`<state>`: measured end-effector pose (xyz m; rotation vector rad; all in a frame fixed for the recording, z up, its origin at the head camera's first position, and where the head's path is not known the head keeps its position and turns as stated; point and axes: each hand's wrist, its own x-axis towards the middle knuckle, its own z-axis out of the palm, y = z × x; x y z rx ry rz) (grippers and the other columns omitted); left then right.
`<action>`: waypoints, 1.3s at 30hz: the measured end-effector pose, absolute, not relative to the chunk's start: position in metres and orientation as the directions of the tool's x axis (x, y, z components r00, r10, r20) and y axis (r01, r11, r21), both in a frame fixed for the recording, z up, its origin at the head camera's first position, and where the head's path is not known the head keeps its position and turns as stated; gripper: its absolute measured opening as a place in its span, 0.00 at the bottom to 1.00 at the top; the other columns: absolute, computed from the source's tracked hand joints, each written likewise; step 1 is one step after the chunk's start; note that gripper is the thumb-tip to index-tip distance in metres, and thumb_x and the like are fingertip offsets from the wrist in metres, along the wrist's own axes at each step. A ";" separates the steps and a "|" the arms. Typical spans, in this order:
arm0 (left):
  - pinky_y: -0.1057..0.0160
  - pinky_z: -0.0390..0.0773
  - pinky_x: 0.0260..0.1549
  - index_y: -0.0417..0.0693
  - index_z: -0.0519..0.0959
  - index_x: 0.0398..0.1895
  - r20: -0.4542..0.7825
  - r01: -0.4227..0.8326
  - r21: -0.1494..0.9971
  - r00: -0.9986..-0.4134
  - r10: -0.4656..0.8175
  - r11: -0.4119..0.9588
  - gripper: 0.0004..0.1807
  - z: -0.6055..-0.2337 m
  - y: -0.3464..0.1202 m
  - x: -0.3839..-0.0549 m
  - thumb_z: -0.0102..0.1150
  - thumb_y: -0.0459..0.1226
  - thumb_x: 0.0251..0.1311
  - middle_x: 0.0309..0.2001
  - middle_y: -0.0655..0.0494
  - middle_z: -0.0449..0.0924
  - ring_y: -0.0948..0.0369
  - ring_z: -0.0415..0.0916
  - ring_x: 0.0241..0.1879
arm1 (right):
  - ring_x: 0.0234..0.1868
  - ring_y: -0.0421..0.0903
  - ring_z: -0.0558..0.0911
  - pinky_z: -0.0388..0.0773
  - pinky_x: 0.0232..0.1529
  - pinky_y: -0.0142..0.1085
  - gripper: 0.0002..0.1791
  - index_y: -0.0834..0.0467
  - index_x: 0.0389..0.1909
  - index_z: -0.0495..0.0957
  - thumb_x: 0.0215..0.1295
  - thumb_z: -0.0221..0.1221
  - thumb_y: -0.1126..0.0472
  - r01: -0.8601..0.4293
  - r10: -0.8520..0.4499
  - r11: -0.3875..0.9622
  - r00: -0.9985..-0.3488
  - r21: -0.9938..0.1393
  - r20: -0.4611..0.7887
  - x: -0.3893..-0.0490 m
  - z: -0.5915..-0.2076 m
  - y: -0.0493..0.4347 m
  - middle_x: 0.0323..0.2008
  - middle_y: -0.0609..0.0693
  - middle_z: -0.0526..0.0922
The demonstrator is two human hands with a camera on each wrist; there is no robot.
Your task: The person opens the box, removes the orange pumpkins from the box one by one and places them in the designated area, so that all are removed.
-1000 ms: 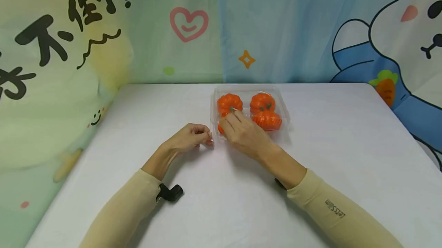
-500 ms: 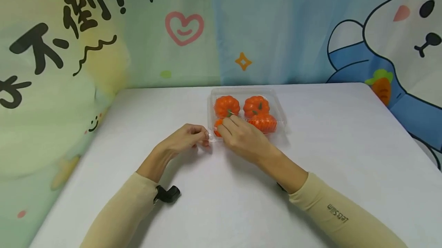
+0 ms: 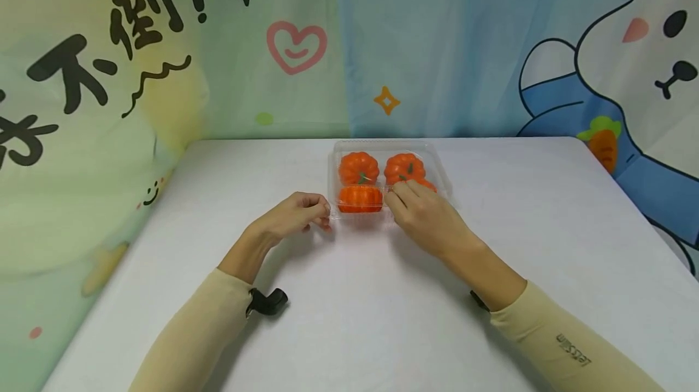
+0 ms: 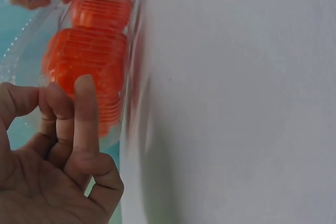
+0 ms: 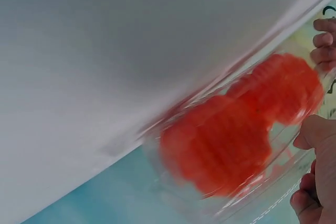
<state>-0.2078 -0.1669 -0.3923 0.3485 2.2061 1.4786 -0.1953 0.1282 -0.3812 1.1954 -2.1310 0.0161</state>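
Observation:
A clear plastic container (image 3: pixel 443 164) holds several small orange toy pumpkins near the back of the table. Two of them, a back-left pumpkin (image 3: pixel 358 166) and a back-right pumpkin (image 3: pixel 403 165), show green stems. The front-left pumpkin (image 3: pixel 360 199) shows through the ribbed front wall. At the container's front-left corner, my left hand (image 3: pixel 297 215) pinches the rim between thumb and forefinger. My right hand (image 3: pixel 428 217) reaches over the front edge, fingers bent, overlapping the front-right pumpkin (image 3: pixel 427 184). Its thumb (image 5: pixel 315 132) stands apart from the other fingers in the right wrist view.
A white cloth covers the table (image 3: pixel 349 319). Behind it hangs a printed curtain (image 3: pixel 437 46) with a cartoon rabbit, a heart and lettering. A black wrist camera mount (image 3: pixel 267 302) sticks out from the left sleeve.
My right hand has moved right, from over the front-left pumpkin to over the front-right one, uncovering the front-left pumpkin. My left hand stays at the corner.

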 end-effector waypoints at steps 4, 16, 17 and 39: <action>0.64 0.63 0.31 0.45 0.76 0.33 -0.243 -0.042 0.916 -0.848 0.471 0.398 0.09 -0.394 -0.169 -0.209 0.50 0.39 0.71 0.33 0.55 0.80 0.56 0.83 0.42 | 0.29 0.52 0.71 0.74 0.34 0.39 0.07 0.68 0.33 0.74 0.60 0.63 0.78 -0.769 -0.751 0.561 -0.318 0.306 0.579 -0.199 -0.384 0.139 0.29 0.57 0.73; 0.64 0.63 0.30 0.47 0.74 0.32 -0.280 -0.043 0.900 -0.820 0.498 0.435 0.09 -0.389 -0.173 -0.214 0.51 0.39 0.71 0.32 0.56 0.79 0.54 0.83 0.42 | 0.30 0.52 0.71 0.71 0.31 0.37 0.13 0.66 0.30 0.73 0.75 0.44 0.75 -0.791 -0.781 0.503 -0.244 0.348 0.575 -0.202 -0.384 0.165 0.29 0.56 0.72; 0.64 0.63 0.30 0.47 0.74 0.31 -0.283 -0.043 0.898 -0.819 0.499 0.437 0.09 -0.389 -0.173 -0.214 0.51 0.39 0.71 0.32 0.56 0.79 0.54 0.82 0.42 | 0.30 0.51 0.70 0.70 0.31 0.37 0.15 0.65 0.30 0.72 0.77 0.42 0.74 -0.791 -0.786 0.498 -0.240 0.354 0.570 -0.202 -0.384 0.167 0.28 0.56 0.71; 0.62 0.63 0.32 0.46 0.75 0.33 -0.298 -0.041 0.878 -0.826 0.478 0.477 0.09 -0.394 -0.169 -0.216 0.50 0.40 0.70 0.32 0.55 0.79 0.56 0.79 0.41 | 0.28 0.49 0.73 0.75 0.27 0.36 0.08 0.67 0.34 0.78 0.56 0.66 0.78 -0.808 -0.825 0.462 -0.242 0.364 0.511 -0.198 -0.387 0.197 0.30 0.54 0.76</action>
